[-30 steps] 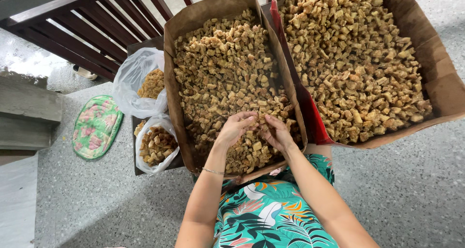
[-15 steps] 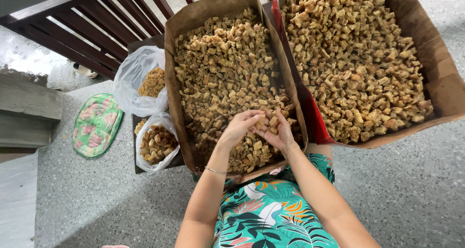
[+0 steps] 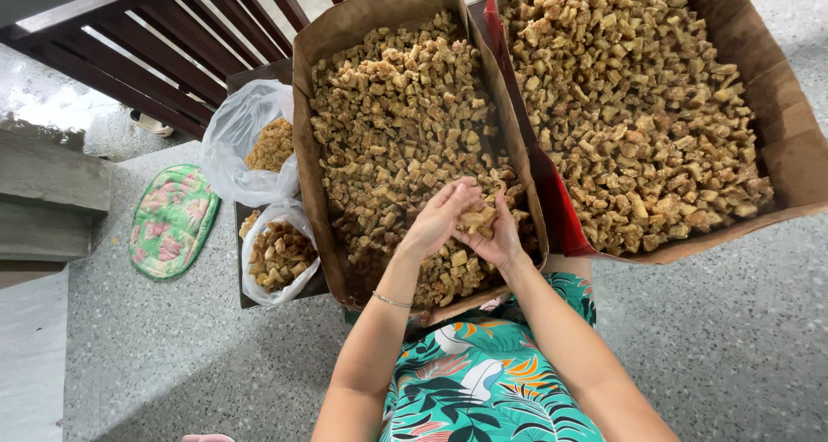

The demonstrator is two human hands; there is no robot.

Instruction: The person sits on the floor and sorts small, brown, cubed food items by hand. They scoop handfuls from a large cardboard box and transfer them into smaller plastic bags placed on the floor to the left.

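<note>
Fried chunks [image 3: 477,220] cupped between both hands over near end of left cardboard tray [image 3: 312,140]. Left hand [image 3: 438,220] curled over top, right hand [image 3: 496,235] half open beneath, holding pieces. Second tray [image 3: 780,106] just right, also full. Two plastic bags [image 3: 241,140] beside left tray.

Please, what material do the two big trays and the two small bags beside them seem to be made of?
The left tray and the right tray look like brown corrugated cardboard, matte, with creased, bent walls. The upper bag and the lower bag seem to be thin clear plastic film: glossy, wrinkled, the golden pieces showing through.
</note>
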